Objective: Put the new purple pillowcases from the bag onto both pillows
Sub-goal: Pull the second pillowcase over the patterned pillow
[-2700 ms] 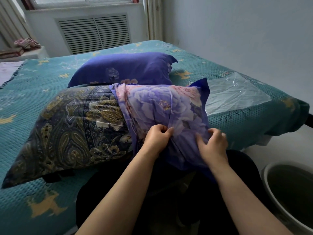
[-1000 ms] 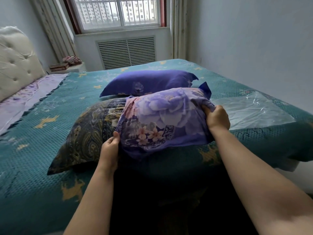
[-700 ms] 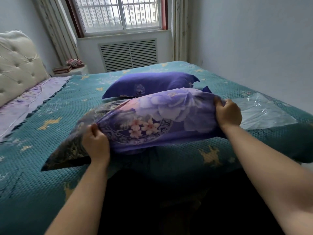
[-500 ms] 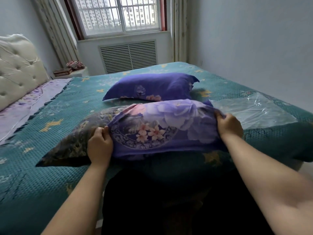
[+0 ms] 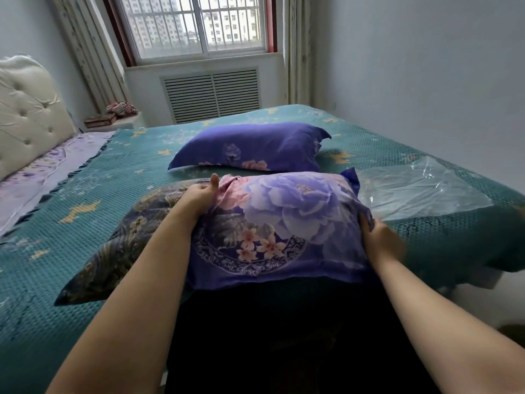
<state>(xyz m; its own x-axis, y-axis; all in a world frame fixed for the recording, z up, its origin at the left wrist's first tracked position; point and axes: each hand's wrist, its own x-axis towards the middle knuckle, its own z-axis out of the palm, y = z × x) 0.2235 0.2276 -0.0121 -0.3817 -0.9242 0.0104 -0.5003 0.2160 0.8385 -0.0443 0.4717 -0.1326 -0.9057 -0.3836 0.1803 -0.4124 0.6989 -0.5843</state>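
Teal, bumpy bedspread (image 5: pixel 85 177) covered the big bed under a barred window, and both pillows lay on it. On the near one, the purple flowered cloth pillowcase (image 5: pixel 284 223) reached only about halfway. Its open, bunched edge sat right under the left hand's (image 5: pixel 199 194) fingers, and the dark pillow with gold swirls (image 5: pixel 119 240) stuck out bare beyond them. That hand gripped the bunched edge with curled fingers, thumb pointing up. The right hand (image 5: pixel 380 240) was at the closed end of the case, with its fingers curled round the cloth at the pillow's corner. It looked blurry, so I could not tell how tight that hold was.

Just past the left thumb lay the second soft pillow, already in its plain purple case (image 5: pixel 250 149). Beyond the right fingertips lay the flat clear plastic bag (image 5: pixel 420 191).

Things could go wrong from here. If the left hand pulled only at the one bunched spot, the cloth might twist and jam on the fat pillow. If the right hand let go, the whole pillow might slide along with the case. A hard yank could also strain the seam.
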